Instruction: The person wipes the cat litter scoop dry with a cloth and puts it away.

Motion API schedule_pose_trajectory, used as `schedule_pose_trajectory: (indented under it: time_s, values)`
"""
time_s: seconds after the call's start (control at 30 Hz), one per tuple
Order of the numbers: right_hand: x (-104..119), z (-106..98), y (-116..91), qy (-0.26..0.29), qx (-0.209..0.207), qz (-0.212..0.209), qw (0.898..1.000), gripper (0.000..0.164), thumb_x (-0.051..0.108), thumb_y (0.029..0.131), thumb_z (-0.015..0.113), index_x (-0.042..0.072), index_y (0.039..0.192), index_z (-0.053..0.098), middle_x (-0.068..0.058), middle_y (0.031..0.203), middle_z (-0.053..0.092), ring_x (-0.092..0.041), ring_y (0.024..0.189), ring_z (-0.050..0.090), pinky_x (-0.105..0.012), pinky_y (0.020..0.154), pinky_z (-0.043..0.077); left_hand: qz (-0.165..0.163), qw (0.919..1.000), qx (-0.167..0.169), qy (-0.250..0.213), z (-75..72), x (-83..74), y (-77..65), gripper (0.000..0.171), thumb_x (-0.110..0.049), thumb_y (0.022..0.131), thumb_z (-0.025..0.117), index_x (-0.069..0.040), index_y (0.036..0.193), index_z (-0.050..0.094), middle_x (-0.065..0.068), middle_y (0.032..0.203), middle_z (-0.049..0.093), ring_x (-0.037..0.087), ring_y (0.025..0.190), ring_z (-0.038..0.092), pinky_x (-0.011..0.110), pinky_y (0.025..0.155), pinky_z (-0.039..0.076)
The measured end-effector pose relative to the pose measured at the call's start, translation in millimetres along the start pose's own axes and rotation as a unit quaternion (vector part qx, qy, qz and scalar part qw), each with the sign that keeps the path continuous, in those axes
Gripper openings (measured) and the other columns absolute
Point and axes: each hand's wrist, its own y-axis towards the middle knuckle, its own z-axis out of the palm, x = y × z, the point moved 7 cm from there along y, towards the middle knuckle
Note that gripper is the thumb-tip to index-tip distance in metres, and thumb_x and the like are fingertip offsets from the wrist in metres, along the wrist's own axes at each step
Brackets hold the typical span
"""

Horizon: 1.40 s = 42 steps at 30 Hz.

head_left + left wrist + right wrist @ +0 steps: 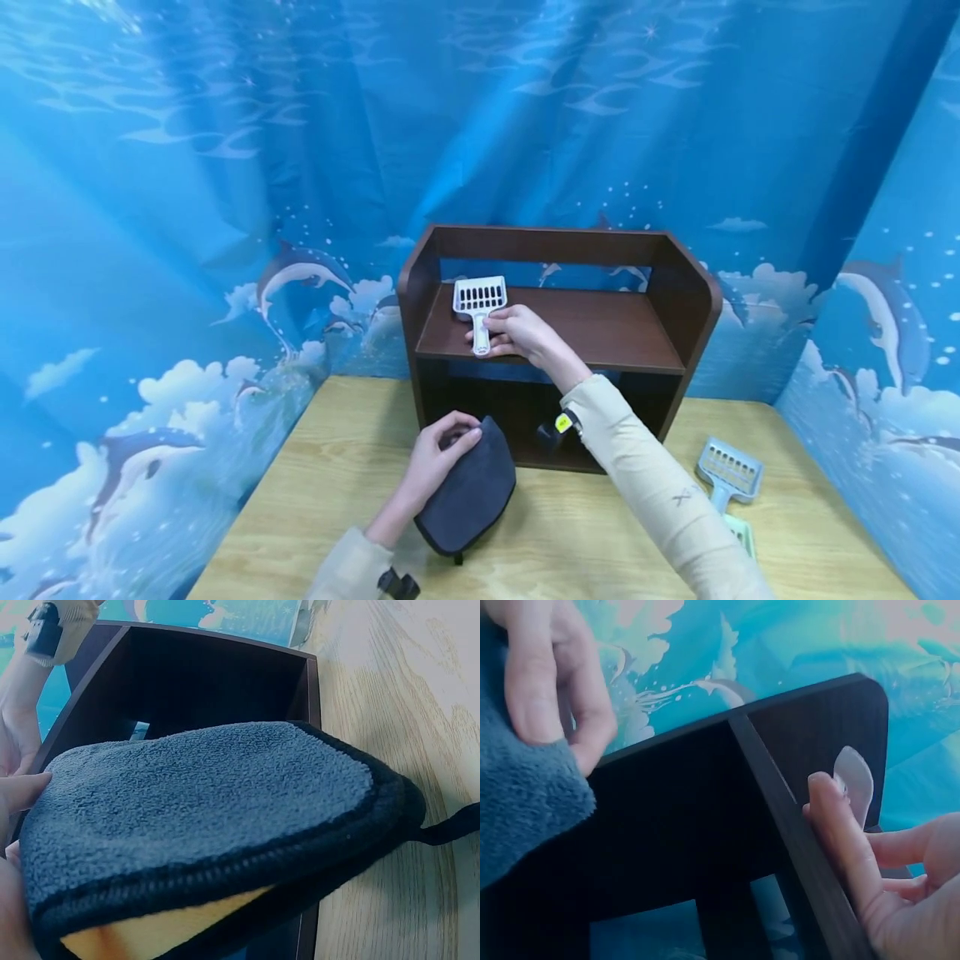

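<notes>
My left hand [431, 467] pinches the upper edge of a dark grey plush cleaning mitt [472, 492] in front of the shelf. In the left wrist view the mitt [202, 787] has a black bound rim, a strap at one end and something yellow inside. My right hand [525, 333] holds the handle of a white slotted litter scoop [481, 332] at the left end of the upper shelf board. Its slotted head points to the back. The right wrist view gives only an edge-on look at the scoop [857, 780] beyond the fingers.
A dark brown two-tier shelf [600, 325] with raised side panels stands on the wooden table [315, 467]. To its right lie a blue-grey litter scoop [720, 497] and a pale green one [741, 529], the latter partly hidden by my right sleeve. Blue sea-patterned curtains [187, 250] hang behind.
</notes>
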Motion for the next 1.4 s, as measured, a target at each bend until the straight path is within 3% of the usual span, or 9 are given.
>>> schedule_pose_trajectory:
  time_s: [0.23, 0.4, 0.67, 0.77, 0.87, 0.97, 1.07, 1.23, 1.4]
  values:
    - [2, -1, 13, -0.024, -0.022, 0.017, 0.999, 0.037, 0.014, 0.106, 0.053, -0.011, 0.133, 0.053, -0.021, 0.098, 0.067, -0.017, 0.065, 0.071, -0.026, 0.066, 0.059, 0.002, 1.0, 0.001, 0.0, 0.4, -2.1, -0.4, 0.011, -0.021, 0.096, 0.071, -0.015, 0.105, 0.073, 0.0, 0.095, 0.072, 0.011, 0.087, 0.066, 0.021, 0.082, 0.048]
    - [5, -4, 17, -0.075, -0.034, 0.015, 0.997, 0.034, 0.016, 0.104, 0.059, -0.012, 0.122, 0.061, -0.016, 0.085, 0.068, -0.015, 0.059, 0.07, -0.025, 0.061, 0.058, 0.002, 1.0, 0.0, -0.001, -0.4, -1.2, 0.5, 0.011, -0.021, 0.096, 0.071, -0.014, 0.104, 0.073, 0.001, 0.095, 0.072, 0.011, 0.087, 0.066, 0.021, 0.082, 0.048]
    - [13, -20, 3, -0.126, -0.081, -0.014, 0.989, 0.038, 0.028, 0.104, 0.059, -0.009, 0.115, 0.061, -0.011, 0.073, 0.066, -0.016, 0.053, 0.068, -0.029, 0.056, 0.058, 0.017, 0.9998, -0.003, -0.012, 1.2, -5.2, 0.3, 0.011, -0.018, 0.095, 0.072, -0.011, 0.104, 0.073, 0.004, 0.095, 0.073, 0.01, 0.086, 0.066, 0.02, 0.082, 0.049]
    - [22, -31, -13, -0.143, -0.121, -0.068, 0.98, 0.041, 0.033, 0.105, 0.057, -0.006, 0.117, 0.062, -0.012, 0.076, 0.066, -0.017, 0.052, 0.066, -0.031, 0.056, 0.058, 0.025, 0.9995, -0.01, -0.016, 0.4, -8.5, -0.7, 0.011, -0.017, 0.095, 0.072, -0.011, 0.104, 0.073, 0.005, 0.096, 0.073, 0.01, 0.086, 0.066, 0.021, 0.082, 0.049]
    - [30, -42, -36, -0.163, -0.16, -0.142, 0.963, 0.042, 0.037, 0.105, 0.056, -0.002, 0.116, 0.066, -0.014, 0.08, 0.067, -0.019, 0.056, 0.067, -0.032, 0.058, 0.059, 0.044, 0.9988, -0.021, -0.008, -0.6, -12.9, -1.0, 0.01, -0.017, 0.095, 0.073, -0.011, 0.103, 0.074, 0.004, 0.095, 0.073, 0.011, 0.085, 0.066, 0.022, 0.081, 0.049]
    - [32, -54, -63, -0.168, -0.183, -0.212, 0.945, 0.04, 0.038, 0.105, 0.055, 0.001, 0.114, 0.067, -0.016, 0.084, 0.069, -0.021, 0.064, 0.07, -0.032, 0.062, 0.059, 0.073, 0.9966, -0.035, 0.017, -0.5, -18.3, -0.4, 0.01, -0.018, 0.094, 0.073, -0.012, 0.102, 0.074, 0.002, 0.095, 0.073, 0.011, 0.085, 0.066, 0.023, 0.082, 0.05]
    - [25, -67, -90, -0.158, -0.194, -0.255, 0.934, 0.038, 0.037, 0.106, 0.053, 0.002, 0.114, 0.067, -0.017, 0.089, 0.07, -0.022, 0.071, 0.072, -0.032, 0.065, 0.06, 0.098, 0.9928, -0.046, 0.05, 1.2, -23.9, -0.2, 0.009, -0.02, 0.094, 0.073, -0.016, 0.102, 0.074, -0.003, 0.096, 0.074, 0.01, 0.086, 0.066, 0.025, 0.082, 0.051]
    - [-4, -90, -131, -0.162, -0.215, -0.259, 0.928, 0.04, 0.033, 0.108, 0.049, -0.002, 0.12, 0.065, -0.02, 0.101, 0.072, -0.019, 0.08, 0.073, -0.032, 0.067, 0.06, 0.115, 0.9876, -0.041, 0.099, 8.8, -29.3, -1.4, 0.009, -0.028, 0.095, 0.073, -0.025, 0.104, 0.073, -0.011, 0.098, 0.073, 0.008, 0.088, 0.066, 0.028, 0.083, 0.052]
    - [-44, -112, -164, -0.158, -0.239, -0.233, 0.929, 0.039, 0.028, 0.109, 0.047, -0.004, 0.123, 0.064, -0.023, 0.107, 0.072, -0.019, 0.088, 0.073, -0.031, 0.071, 0.06, 0.12, 0.9828, -0.039, 0.135, 16.7, -31.6, -3.2, 0.01, -0.033, 0.094, 0.073, -0.029, 0.104, 0.073, -0.015, 0.099, 0.072, 0.007, 0.091, 0.064, 0.031, 0.083, 0.051]
